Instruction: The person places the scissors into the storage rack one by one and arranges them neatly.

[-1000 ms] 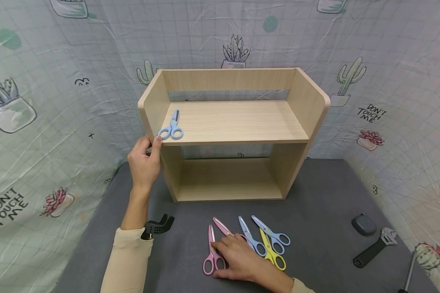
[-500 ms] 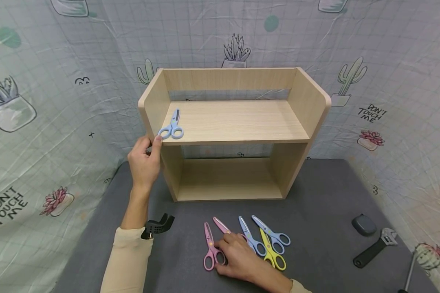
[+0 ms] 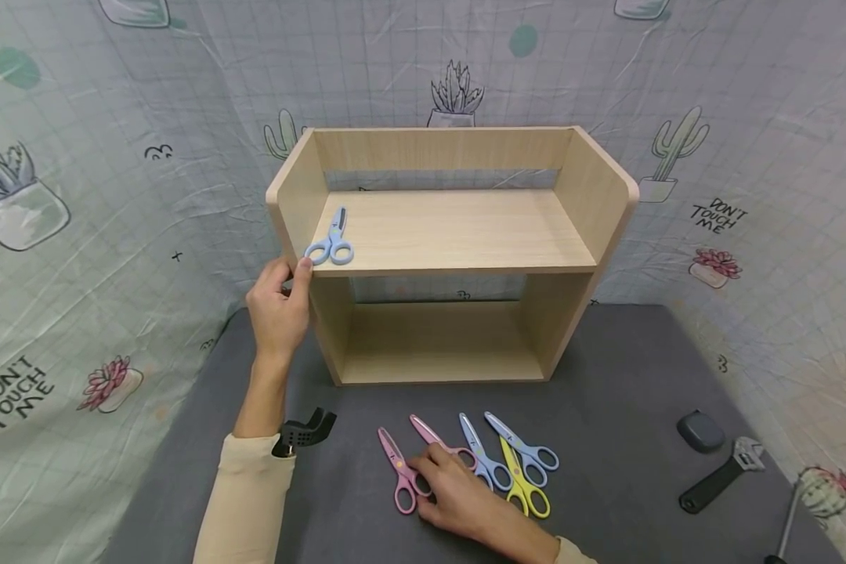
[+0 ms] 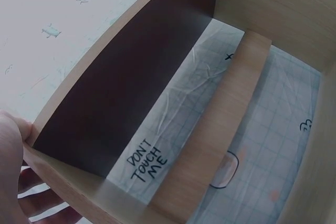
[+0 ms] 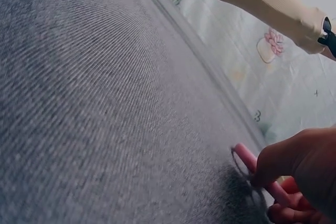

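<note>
While lying flat near counter's front edge, pink scissors (image 3: 399, 472) pinched at handle loops by right hand (image 3: 454, 493) fingers; slippage likely, neighbouring pink pair (image 3: 433, 439) easily knocked. Farther back, left hand (image 3: 279, 309) gripping shelf (image 3: 458, 235) left panel; tipping possible.

Staged recording set, cactus-print cloth backdrop (image 3: 113, 196), grey table mat (image 3: 606, 392)

Six small plastic-handled scissors: two pink (image 3: 399, 475), three blue (image 3: 331, 240), one yellow (image 3: 525, 489); one two-tier light wooden shelf (image 3: 458, 235); one black adjustable wrench (image 3: 721, 475); one dark grey oval case (image 3: 700, 431).
</note>
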The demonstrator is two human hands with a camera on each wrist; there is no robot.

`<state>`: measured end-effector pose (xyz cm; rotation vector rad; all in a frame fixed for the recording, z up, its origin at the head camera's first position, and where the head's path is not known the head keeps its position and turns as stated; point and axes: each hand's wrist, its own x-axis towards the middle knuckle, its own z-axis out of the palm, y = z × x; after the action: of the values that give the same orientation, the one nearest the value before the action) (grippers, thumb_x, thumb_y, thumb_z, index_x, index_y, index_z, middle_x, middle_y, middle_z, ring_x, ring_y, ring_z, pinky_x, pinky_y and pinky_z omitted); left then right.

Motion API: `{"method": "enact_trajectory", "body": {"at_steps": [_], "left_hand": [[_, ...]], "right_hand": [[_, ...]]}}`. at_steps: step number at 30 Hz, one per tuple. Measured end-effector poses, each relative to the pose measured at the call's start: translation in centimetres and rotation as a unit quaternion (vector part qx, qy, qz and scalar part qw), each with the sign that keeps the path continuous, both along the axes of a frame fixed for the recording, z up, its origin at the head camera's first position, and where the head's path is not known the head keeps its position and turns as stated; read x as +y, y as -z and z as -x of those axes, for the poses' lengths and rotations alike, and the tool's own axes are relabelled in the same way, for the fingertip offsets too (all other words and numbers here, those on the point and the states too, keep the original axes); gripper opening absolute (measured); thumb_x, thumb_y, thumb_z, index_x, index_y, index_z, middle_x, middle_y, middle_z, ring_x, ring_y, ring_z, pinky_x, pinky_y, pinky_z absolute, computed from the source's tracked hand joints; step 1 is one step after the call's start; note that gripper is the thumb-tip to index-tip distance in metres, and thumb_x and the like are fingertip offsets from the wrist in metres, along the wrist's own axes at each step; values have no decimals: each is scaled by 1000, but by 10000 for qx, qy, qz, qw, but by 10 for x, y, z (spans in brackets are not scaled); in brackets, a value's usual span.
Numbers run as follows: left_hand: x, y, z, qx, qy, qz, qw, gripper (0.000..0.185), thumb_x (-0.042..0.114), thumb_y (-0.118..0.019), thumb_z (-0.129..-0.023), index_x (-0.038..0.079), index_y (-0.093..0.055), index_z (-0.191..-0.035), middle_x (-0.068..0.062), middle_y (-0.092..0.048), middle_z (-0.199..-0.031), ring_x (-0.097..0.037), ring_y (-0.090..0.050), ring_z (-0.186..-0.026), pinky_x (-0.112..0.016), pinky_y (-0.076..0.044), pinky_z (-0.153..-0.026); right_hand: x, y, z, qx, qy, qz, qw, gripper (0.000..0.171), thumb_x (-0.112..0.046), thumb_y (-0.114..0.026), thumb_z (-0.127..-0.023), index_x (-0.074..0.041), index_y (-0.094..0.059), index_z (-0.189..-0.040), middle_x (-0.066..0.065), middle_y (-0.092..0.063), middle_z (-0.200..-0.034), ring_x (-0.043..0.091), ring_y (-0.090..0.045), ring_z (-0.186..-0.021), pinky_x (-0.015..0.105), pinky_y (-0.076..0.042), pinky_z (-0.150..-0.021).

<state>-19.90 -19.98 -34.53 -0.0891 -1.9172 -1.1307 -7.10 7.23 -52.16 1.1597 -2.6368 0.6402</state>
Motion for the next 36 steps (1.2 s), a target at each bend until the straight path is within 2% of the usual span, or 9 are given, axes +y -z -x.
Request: {"method": "enact_trajectory", "body": {"at_steps": [5, 11, 16, 24, 32, 36], "left_hand": [[0, 0, 1, 44, -25, 7, 10000, 31, 26, -62, -99, -2, -71, -90, -14, -73, -107, -12, -62, -89, -8, -42, -65], [0, 1, 1, 56, -47, 44, 10000, 29, 25, -62, -99, -2, -72, -92, -14, -73, -106, -4, -58, -86, -8, -42, -65], [0, 0, 0, 25, -35, -14, 10000, 30, 26, -62, -99, -1, -73, -94, -13, -73, -107, -5, -60, -89, -8, -43, -65], [1, 0, 0, 17, -37, -38, 10000, 31, 27, -62, -99, -1, -73, -92, -13, -73, -107, -7, -60, -88, -9, -42, -64], [0, -1, 1, 71, -31, -3, 10000, 31, 26, -62, -99, -2, -72, -90, -14, -73, -107, -22, -67, -96, -9, -42, -65], [1, 0, 1, 63, -35, -27, 10000, 30, 26, -62, -99, -2, -73, -92, -13, -73, -107, -20, -67, -95, -9, -42, -65]], "right_hand": [[0, -3, 2, -208, -158, 126, 9996, 41, -14, -77, -75, -7, -69, -115, 0, -65, -105, 8, -61, -95, 21, -52, -82], [4, -8, 3, -435, -174, 81, 9989, 41, -16, -77, -74, -7, -71, -114, -5, -64, -93, 0, -54, -81, 14, -47, -71], [8, -11, 6, -435, -352, 78, 9984, 41, -16, -76, -74, -6, -71, -113, -6, -60, -87, -2, -48, -77, 9, -41, -68], [12, -8, 10, -255, -623, 64, 9977, 37, -20, -76, -78, -9, -70, -113, -9, -59, -87, -3, -49, -79, 6, -37, -71], [12, -3, 11, -18, -785, 3, 9969, 33, -26, -77, -82, -12, -70, -111, -10, -62, -90, -2, -53, -82, 7, -41, -74], [13, -2, 10, -104, -850, 33, 9963, 32, -29, -76, -86, -12, -70, -113, -9, -62, -91, -2, -52, -82, 6, -40, -74]]}}
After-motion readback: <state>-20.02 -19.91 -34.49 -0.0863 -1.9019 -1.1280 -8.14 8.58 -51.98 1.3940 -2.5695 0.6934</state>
